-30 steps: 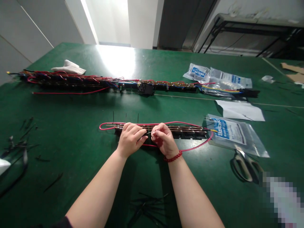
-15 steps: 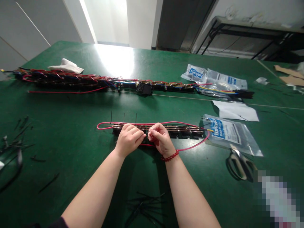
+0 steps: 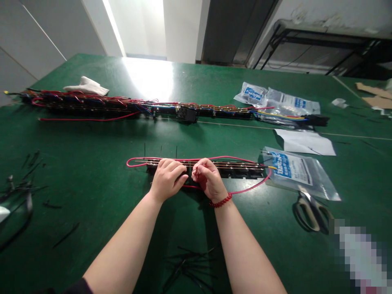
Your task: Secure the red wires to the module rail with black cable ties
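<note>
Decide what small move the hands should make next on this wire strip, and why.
Probably tighten a cable tie around the wire bundle between the hands, since the left hand and right hand pinch together there and black tie tails already stand up along it, though the piece itself is hidden.

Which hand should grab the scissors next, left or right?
Right, probably. The right hand, with the red bead bracelet, sits closer to the scissors on that side of the green mat. The left hand is farther along the wired black strip.
</note>
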Tool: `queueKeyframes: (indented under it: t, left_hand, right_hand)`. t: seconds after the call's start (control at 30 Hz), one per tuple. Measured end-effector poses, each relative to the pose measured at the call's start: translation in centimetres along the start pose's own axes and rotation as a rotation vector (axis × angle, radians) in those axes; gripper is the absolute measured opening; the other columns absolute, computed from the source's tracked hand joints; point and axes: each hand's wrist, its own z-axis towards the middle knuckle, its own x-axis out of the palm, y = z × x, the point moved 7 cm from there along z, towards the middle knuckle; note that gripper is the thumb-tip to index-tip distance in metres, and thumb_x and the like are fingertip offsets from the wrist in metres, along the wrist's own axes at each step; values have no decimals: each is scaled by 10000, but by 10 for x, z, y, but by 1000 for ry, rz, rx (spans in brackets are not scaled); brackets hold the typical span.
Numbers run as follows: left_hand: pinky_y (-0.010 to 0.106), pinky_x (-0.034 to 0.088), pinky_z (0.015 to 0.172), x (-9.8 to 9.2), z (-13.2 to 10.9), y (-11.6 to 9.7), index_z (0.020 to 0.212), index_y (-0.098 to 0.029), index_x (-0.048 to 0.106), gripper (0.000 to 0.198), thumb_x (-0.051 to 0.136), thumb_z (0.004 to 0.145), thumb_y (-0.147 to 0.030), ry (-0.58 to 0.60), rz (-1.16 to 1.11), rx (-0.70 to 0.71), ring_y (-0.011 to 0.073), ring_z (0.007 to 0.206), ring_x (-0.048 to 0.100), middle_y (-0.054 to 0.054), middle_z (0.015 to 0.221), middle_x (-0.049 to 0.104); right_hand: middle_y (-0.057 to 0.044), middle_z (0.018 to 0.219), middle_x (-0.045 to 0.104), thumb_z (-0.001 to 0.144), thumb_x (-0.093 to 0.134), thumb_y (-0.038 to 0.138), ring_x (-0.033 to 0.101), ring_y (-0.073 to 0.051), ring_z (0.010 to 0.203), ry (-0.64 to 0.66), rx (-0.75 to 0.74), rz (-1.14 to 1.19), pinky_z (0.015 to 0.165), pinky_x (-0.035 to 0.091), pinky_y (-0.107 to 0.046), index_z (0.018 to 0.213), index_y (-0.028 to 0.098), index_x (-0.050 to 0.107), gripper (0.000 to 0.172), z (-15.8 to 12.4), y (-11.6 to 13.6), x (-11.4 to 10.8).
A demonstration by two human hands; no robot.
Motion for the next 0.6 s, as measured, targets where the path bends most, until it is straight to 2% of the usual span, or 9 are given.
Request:
queueKeyframes:
  t: [0.13, 0.23, 0.33, 0.5, 0.6]
  left_hand:
    - [397, 439, 932, -5, -3, 9, 1055, -209, 602, 377, 269, 1007, -378, -99, -132, -69, 221, 1011, 600, 87, 1047, 688]
    - [395, 437, 948, -4, -4, 15, 1037, -215, 600, 291, 331, 997, -319, -125, -43, -157, 221, 1003, 608, 76, 1028, 691]
    - [402, 417, 967, 2, -2, 17, 1058, -222, 612, 203, 451, 965, -305, -86, 100, -195, 238, 1046, 606, 73, 1081, 697]
    - [440, 347, 1052, 15, 0, 15, 1281, -211, 543, 414, 585, 914, -398, 39, 199, -135, 274, 1224, 559, 99, 1284, 654]
    - [446, 325, 1080, 16, 0, 15, 1272, -216, 557, 384, 586, 918, -362, 64, 216, -134, 265, 1238, 559, 85, 1276, 665]
  right_hand:
    - [45, 662, 588, 799, 681, 296, 517, -84, 547, -5, 9, 12, 510, 416, -209, 755, 210, 546, 166, 0, 1, 1]
    - [44, 667, 592, 795, 671, 279, 503, -79, 542, -13, 12, 20, 500, 404, -201, 741, 209, 538, 160, -1, 2, 0]
    - [40, 679, 603, 798, 660, 260, 496, -76, 542, -6, -1, 25, 504, 405, -198, 731, 209, 536, 150, -1, 2, 0]
    - [37, 685, 617, 790, 684, 282, 494, -76, 538, 7, 0, 39, 498, 403, -192, 742, 211, 550, 158, -1, 0, -1]
    - [35, 682, 622, 778, 710, 282, 468, -69, 525, 14, 7, 49, 496, 406, -188, 736, 208, 566, 168, 0, 1, 0]
